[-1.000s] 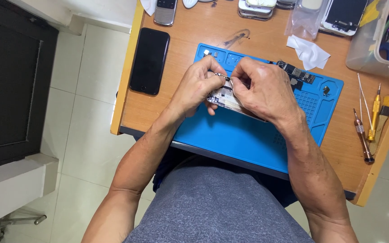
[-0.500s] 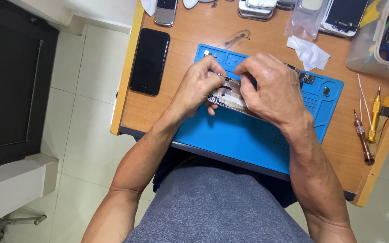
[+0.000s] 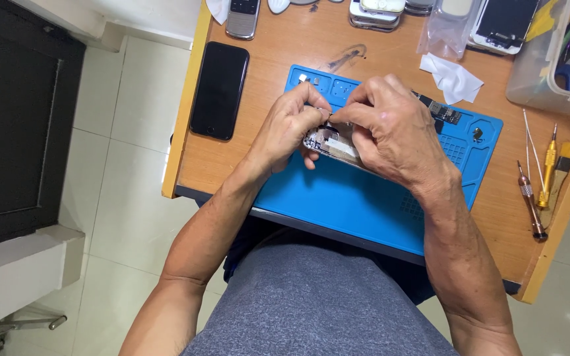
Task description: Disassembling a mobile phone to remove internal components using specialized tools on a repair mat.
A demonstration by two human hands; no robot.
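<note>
Head view, looking straight down: opened phone (image 3: 335, 144) held low over the blue work mat (image 3: 338, 198), near the mat's upper middle, just above its surface or resting on it, hard to tell which. Long axis running from upper left to lower right, tilted a little off the mat's long edge; exposed insides facing up, with a pale strip showing between the hands. Which end is the top of the phone, impossible to say, with most of it covered.

Left hand (image 3: 289, 128) wrapped around the phone's left end, fingers (image 3: 311, 109) curled shut on its edge. Right hand (image 3: 390, 132) lying over the right part, thumb and forefinger pinched together at a small spot near the phone's upper left end; whether something tiny sits in that pinch, cannot tell.

Against half a second ago: phone's heading and place on the mat unchanged, left-hand grip the same. Right hand drawn a touch closer to the left, fingertips now meeting almost against the left thumb.

Around it on the table (image 3: 278, 72): a black phone (image 3: 220, 90) lying face up to the left of the mat, long axis nearly vertical in the frame. White crumpled tissue (image 3: 452, 78) just beyond the mat's upper right corner. Two screwdrivers (image 3: 541, 184) well apart to the right, near the table's edge.
</note>
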